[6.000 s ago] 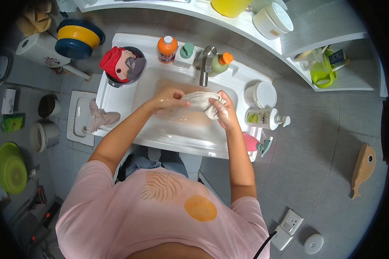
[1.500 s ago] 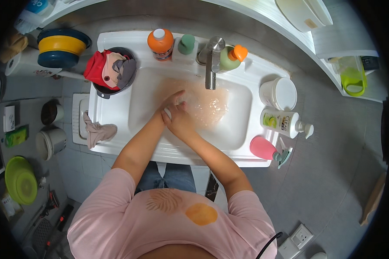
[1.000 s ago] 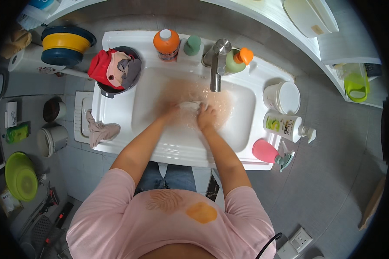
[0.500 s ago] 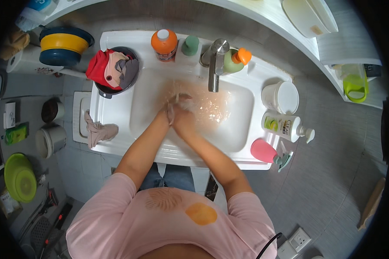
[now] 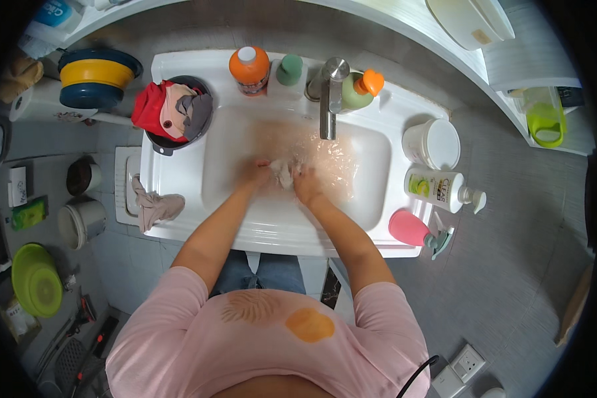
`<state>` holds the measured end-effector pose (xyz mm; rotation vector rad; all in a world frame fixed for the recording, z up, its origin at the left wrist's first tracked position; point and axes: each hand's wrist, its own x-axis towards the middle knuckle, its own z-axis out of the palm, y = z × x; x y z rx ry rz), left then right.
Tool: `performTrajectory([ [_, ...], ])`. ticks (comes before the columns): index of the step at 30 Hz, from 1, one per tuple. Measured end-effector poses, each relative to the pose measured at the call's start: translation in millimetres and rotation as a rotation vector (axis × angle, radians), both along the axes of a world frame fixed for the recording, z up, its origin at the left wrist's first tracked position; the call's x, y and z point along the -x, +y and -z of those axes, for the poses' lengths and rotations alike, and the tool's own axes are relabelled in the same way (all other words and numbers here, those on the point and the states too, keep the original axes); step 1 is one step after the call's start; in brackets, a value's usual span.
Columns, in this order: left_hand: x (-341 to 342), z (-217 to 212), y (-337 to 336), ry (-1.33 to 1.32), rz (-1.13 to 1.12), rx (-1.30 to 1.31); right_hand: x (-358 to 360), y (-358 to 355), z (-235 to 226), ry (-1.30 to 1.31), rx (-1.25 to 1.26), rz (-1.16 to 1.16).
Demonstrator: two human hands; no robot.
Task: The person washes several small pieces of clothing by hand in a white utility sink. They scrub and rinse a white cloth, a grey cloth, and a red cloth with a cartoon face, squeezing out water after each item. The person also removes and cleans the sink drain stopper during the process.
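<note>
Head view: at mid-frame, the left hand (image 5: 261, 173) and right hand (image 5: 306, 186) grasp a crumpled, pale fabric cloth (image 5: 282, 174) between them (finger detail is blurred). The cloth is within the white, glossy, rectangular sink (image 5: 374, 199), below and left of the silver, cylindrical metal faucet (image 5: 328, 123); its depth in the water cannot be told. Upper left, a round, dark-grey basin (image 5: 196, 134) holds red, peach and grey fabrics (image 5: 151, 114).

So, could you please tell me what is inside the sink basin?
The sink basin holds cloudy water and a pale cloth, held between the left hand and right hand. Whatever lies directly beneath the cloth and hands is covered.
</note>
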<state>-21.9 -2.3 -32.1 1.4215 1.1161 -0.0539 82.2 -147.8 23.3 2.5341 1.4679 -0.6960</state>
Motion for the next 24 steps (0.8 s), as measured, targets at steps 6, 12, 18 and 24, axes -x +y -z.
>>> performTrajectory([
  [6, 9, -17, 0, 0.118, -0.068, -0.165, -5, 8, 5, 0.141, -0.131, 0.583],
  [12, -20, -83, -11, -0.078, -0.279, 0.868, 10, 20, 9, 0.36, -0.64, 0.535],
  [18, -23, -82, -22, -0.492, -0.058, 0.626, 61, 54, -104, 0.115, -0.632, 0.13],
  [24, -37, -52, -26, -0.443, -0.234, 0.929, -20, 44, -45, 0.078, -0.639, 0.321],
])
